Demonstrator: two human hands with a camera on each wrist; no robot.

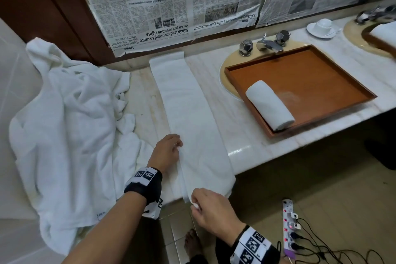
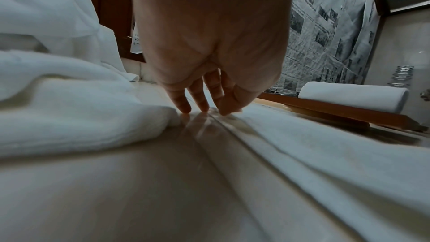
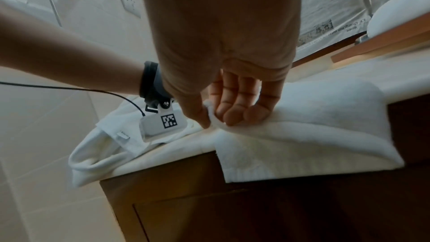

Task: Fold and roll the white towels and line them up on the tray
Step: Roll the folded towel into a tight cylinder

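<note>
Centrally, folded towel [image 1: 190, 113] laid as a long strip on marble counter [image 1: 240, 83] — near end draped over the counter edge. Left hand [image 1: 166, 152] at the strip's left edge, fingertips [image 2: 184, 109] pointed down onto the counter, thumb tip on the towel's folded edge. Right hand [image 1: 211, 208] nearer the body, below the left hand, thumb and fingers [image 3: 235, 115] pinching the overhanging corner. Right of both hands and farther away, wooden tray [image 1: 321, 83] bearing one rolled towel [image 1: 270, 105]. Left of the left hand — crumpled pile of white towels [image 1: 70, 126].
</note>
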